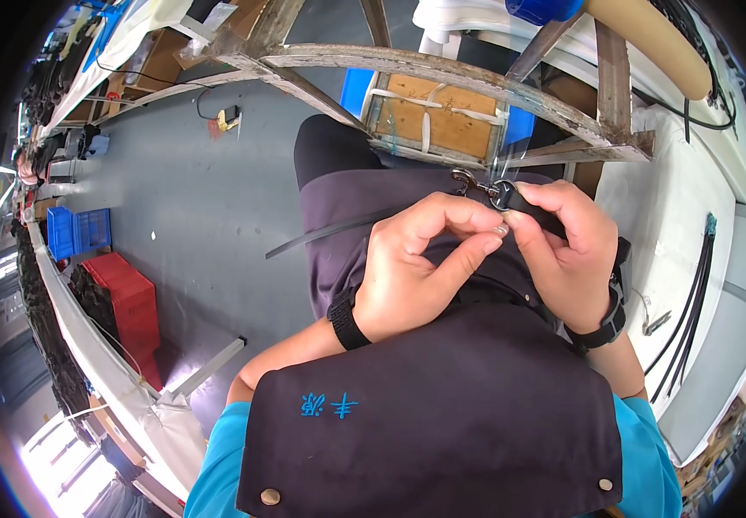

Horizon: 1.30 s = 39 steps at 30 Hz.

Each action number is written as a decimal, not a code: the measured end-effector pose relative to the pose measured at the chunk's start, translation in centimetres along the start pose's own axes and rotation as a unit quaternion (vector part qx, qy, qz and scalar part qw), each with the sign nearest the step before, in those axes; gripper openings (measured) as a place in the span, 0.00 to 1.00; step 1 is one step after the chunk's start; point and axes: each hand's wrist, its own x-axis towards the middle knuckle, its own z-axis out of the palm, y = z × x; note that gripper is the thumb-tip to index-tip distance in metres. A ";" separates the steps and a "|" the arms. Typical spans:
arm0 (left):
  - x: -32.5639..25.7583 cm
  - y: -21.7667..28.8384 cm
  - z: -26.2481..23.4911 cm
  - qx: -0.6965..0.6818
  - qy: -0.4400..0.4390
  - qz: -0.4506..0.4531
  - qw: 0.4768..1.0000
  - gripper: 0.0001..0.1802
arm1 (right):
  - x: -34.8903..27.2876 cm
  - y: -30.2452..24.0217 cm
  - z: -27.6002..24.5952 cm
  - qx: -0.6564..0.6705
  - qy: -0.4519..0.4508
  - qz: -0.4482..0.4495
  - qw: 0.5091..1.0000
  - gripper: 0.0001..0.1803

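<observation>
Above my lap, both hands are close together at a metal snap hook (468, 180) with a ring (502, 195) on a black strap (535, 210). My right hand (569, 246) grips the strap beside the ring between thumb and fingers. My left hand (424, 263) is closed in a pinch just below the ring, its fingertips nearly touching the right thumb. A long, narrow length of black strap (321, 233) sticks out leftward from behind the left hand. What lies between the left fingertips is mostly hidden.
A worn frame (442, 62) stands ahead, with a wooden-topped stool (437, 108) beyond it. To the right, several black cords (692, 302) lie on a white-covered table (649, 190). Red crates (122, 298) and a blue crate (79, 231) stand at the left.
</observation>
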 end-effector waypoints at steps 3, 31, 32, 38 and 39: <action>0.5 0.4 0.1 0.016 -0.006 0.036 0.999 0.10 | 0.2 0.0 -0.3 -0.043 0.005 -0.019 0.999 0.12; 3.6 1.0 -0.3 0.108 -0.055 -0.029 0.992 0.06 | -0.3 1.4 -0.9 -0.046 -0.051 -0.089 0.994 0.14; 3.5 0.8 -0.1 0.085 -0.037 -0.029 0.995 0.08 | -0.4 1.3 -0.8 -0.046 -0.045 -0.082 0.995 0.14; 3.5 0.8 0.4 -0.029 -0.023 -0.100 0.994 0.12 | -0.9 1.5 -0.3 -0.027 -0.011 -0.100 0.995 0.15; 3.5 0.9 0.3 -0.062 -0.031 -0.138 0.988 0.10 | -1.0 1.6 -0.3 -0.018 -0.010 -0.103 0.994 0.15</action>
